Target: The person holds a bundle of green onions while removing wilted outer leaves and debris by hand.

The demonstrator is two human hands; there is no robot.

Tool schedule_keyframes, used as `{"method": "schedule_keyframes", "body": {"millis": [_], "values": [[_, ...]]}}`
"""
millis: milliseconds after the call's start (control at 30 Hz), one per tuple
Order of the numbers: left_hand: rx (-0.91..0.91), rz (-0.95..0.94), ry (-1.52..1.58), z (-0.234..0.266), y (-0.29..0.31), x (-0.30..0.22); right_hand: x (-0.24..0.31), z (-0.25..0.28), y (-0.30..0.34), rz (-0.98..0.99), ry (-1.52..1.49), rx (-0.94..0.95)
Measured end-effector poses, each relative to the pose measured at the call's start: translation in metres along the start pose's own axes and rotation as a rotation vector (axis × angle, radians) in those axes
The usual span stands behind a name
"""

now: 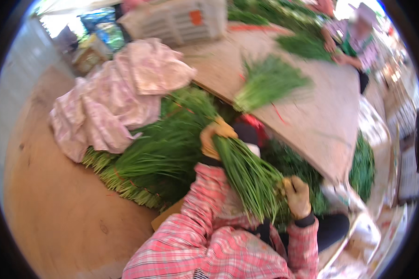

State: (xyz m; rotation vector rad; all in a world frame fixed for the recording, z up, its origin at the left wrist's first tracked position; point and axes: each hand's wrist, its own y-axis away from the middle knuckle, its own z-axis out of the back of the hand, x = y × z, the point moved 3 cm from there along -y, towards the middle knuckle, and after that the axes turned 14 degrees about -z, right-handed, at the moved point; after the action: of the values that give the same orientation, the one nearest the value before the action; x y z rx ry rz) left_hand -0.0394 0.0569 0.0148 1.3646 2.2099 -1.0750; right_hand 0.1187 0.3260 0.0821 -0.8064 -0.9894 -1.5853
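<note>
A loose bunch of long green chives [251, 172] lies slantwise over my lap, its stem ends down to the right. My left hand [215, 137], in a yellow-orange glove, is wrapped round its upper leafy part. At the stem ends my right hand [297, 197], in a tan glove, has its fingers curled closed; some brownish bits show by the fingertips, too blurred to name. Beside my left arm a heap of chives [158, 144] lies with pale stem ends outward, some bunches tied with red bands.
A pink patterned cloth [121, 93] partly covers the heap. Ahead, a wooden board [321, 102] carries another bunch [270, 81] and red ties. Behind it stands a white plastic crate [181, 21]. A co-worker [356, 42] handles greens at the far right. More chives [361, 167] lie beyond the board's right edge.
</note>
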Motion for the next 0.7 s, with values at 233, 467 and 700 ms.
{"method": "schedule_keyframes", "body": {"millis": [233, 467, 700], "values": [[0.063, 0.246, 0.926, -0.009, -0.011, -0.018, -0.022, -0.003, 0.011, -0.180, -0.367, 0.089], [0.180, 0.213, 0.825, 0.006, -0.010, -0.016, -0.071, 0.045, 0.038, -0.355, -0.370, -0.072], [0.216, 0.186, 0.918, 0.003, -0.005, -0.017, -0.060, 0.056, 0.030, 0.123, 0.489, -0.215]]}}
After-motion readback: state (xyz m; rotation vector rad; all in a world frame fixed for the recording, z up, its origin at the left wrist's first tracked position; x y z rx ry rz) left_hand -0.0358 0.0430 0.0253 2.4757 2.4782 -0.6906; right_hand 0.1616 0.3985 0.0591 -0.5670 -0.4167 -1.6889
